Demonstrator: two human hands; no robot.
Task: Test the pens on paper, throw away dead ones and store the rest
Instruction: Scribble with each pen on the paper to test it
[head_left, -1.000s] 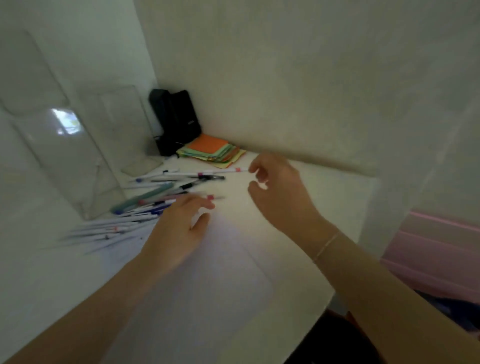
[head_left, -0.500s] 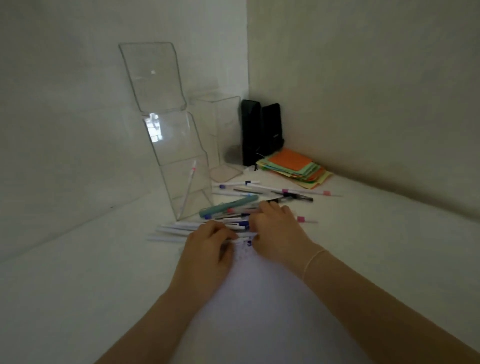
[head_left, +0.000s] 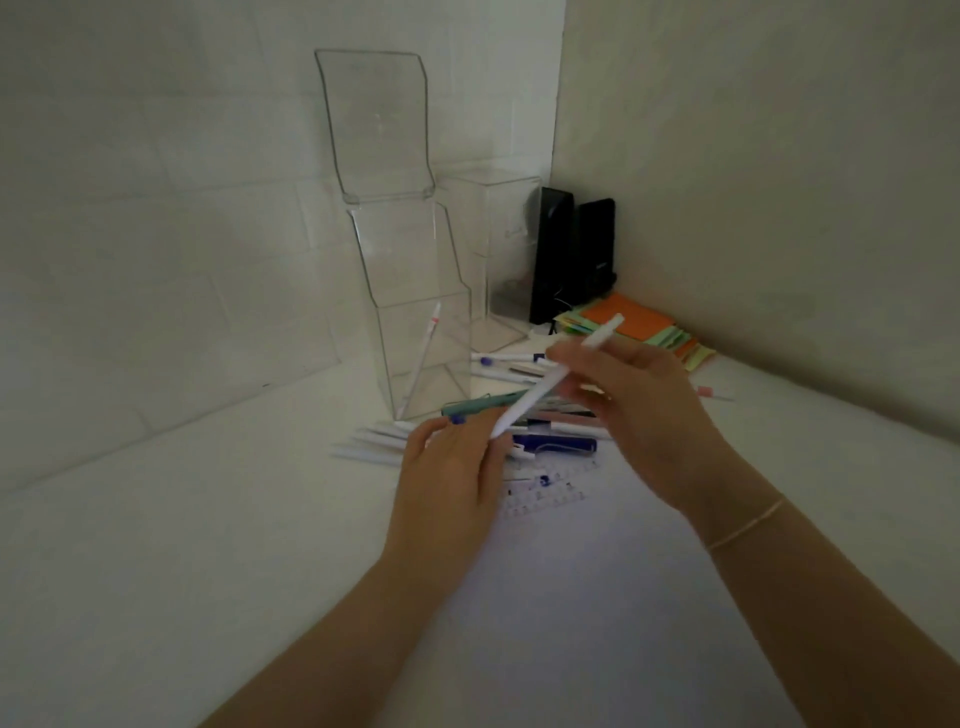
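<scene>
**Both hands lift one white pen over the paper**

The right hand holds a white pen partway along its barrel, fingers curled round it, the pen slanting up and away. The left hand pinches the pen's lower tip between thumb and fingers. Below the hands lies a white sheet of paper with small blue scribbles just beyond the left hand. Just past the hands, a scatter of pens lies on the white table. Farther back and left stands a clear tiered holder with one pen leaning inside. Behind the right hand sits a stack of coloured notes, beside two black boxes in the corner.
</scene>
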